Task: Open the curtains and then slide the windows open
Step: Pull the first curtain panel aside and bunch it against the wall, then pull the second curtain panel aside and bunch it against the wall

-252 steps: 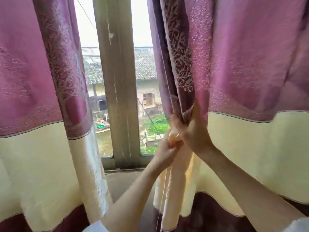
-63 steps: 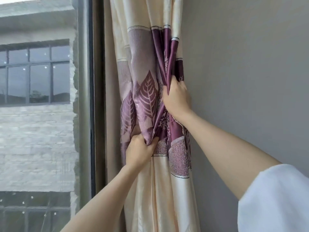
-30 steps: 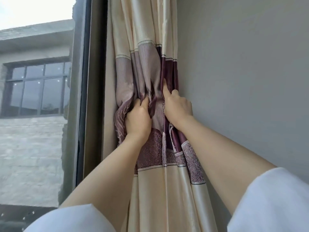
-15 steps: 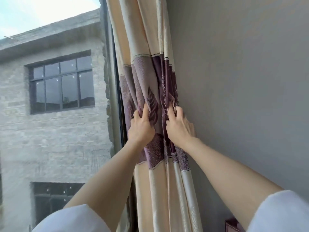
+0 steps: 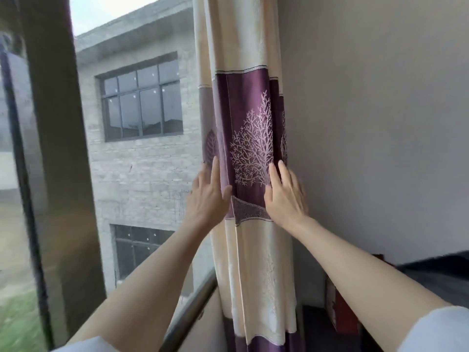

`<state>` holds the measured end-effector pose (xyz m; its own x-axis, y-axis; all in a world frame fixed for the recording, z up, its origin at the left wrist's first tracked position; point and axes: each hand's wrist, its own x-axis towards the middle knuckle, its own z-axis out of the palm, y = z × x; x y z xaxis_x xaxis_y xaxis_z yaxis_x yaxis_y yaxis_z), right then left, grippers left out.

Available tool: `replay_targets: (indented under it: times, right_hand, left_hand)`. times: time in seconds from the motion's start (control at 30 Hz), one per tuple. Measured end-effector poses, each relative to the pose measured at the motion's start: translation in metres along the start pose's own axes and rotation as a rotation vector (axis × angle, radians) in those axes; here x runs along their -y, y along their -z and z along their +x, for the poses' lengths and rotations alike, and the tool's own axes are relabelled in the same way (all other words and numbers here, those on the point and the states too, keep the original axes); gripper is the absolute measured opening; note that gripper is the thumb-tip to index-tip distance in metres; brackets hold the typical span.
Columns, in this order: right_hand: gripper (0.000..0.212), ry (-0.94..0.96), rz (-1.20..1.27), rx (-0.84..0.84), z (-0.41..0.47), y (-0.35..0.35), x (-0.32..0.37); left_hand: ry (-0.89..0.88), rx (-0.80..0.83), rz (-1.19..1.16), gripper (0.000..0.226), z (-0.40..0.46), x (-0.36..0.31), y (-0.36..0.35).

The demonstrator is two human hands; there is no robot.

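Observation:
The cream curtain with a purple band and a white tree pattern hangs bunched in a narrow column against the grey wall, right of the window. My left hand lies flat on its left edge, fingers straight and apart. On the curtain's right edge rests my right hand, fingers likewise extended and holding nothing. The window glass to the left is uncovered, with a dark vertical frame bar at the far left.
A metal sill rail runs below the glass. The grey wall fills the right side. A red box and a dark surface sit low at the right. Outside stands a grey brick building.
Both hands have let go of the gathered folds and now lie flat on the curtain's sides. The curtain hangs smoother, and the view has swung left, showing more window.

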<state>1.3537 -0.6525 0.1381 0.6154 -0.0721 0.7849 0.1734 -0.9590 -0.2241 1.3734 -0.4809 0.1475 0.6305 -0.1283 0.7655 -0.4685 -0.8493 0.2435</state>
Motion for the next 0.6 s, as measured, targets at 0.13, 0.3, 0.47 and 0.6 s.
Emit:
replay_targets:
  times: [0.13, 0.3, 0.47, 0.6]
  right_hand:
    - [0.045, 0.052, 0.045, 0.096, -0.067, 0.034, 0.045]
    - [0.042, 0.066, 0.15, 0.224, -0.154, 0.07, 0.104]
    - [0.04, 0.144, 0.258, 0.334, -0.221, 0.115, 0.157]
    - [0.038, 0.248, 0.357, 0.401, -0.268, 0.147, 0.208]
  left_hand:
    - [-0.029, 0.047, 0.194, 0.059, -0.082, -0.001, 0.061]
    - [-0.114, 0.141, 0.374, 0.054, -0.177, 0.001, 0.127]
    - [-0.105, 0.144, 0.482, 0.05, -0.259, -0.005, 0.212]
    - [0.035, 0.158, 0.574, 0.051, -0.338, 0.0, 0.295]
